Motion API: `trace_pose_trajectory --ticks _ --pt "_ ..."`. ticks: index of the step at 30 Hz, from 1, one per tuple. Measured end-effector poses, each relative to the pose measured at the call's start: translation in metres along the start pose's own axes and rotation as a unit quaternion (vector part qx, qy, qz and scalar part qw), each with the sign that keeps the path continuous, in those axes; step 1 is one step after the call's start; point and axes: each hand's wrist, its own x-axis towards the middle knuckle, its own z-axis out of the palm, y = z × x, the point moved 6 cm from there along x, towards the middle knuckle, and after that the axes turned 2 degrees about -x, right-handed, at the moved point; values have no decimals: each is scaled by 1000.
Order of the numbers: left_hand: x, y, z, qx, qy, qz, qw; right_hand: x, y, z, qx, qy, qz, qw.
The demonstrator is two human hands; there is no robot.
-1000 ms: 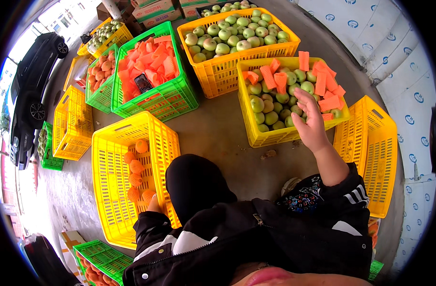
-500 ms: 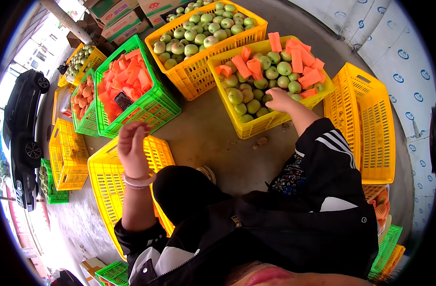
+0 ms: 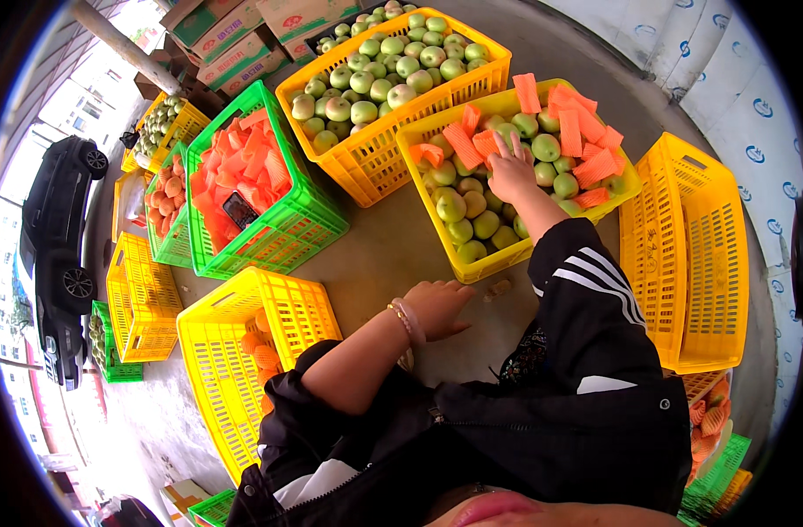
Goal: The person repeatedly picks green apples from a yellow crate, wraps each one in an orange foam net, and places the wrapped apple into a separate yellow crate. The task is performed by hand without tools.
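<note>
on the concrete floor (image 3: 392, 255) among crates, right hand (image 3: 511, 171) lies spread on apples (image 3: 471, 211), left hand (image 3: 436, 307) open, empty.

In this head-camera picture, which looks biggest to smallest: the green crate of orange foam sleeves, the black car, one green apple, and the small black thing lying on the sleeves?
1. Green crate and black car: alike in the picture; the car is far off and bent by the lens, so I won't rank them.
2. Small black thing.
3. One green apple, slightly smaller, though close.
</note>
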Motion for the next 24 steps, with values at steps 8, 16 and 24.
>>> trace_pose_trajectory --ticks 8,16,24 --pt "7 -7 8 10 -38 2 999 22 6 17 -80 1 -17 997" --pt "5 -44 -55 -218 199 -118 948 28 52 4 309 29 34 950" --pt "-15 -87 -78 -745 328 -60 578 -61 -64 -91 862 -270 -230 361"
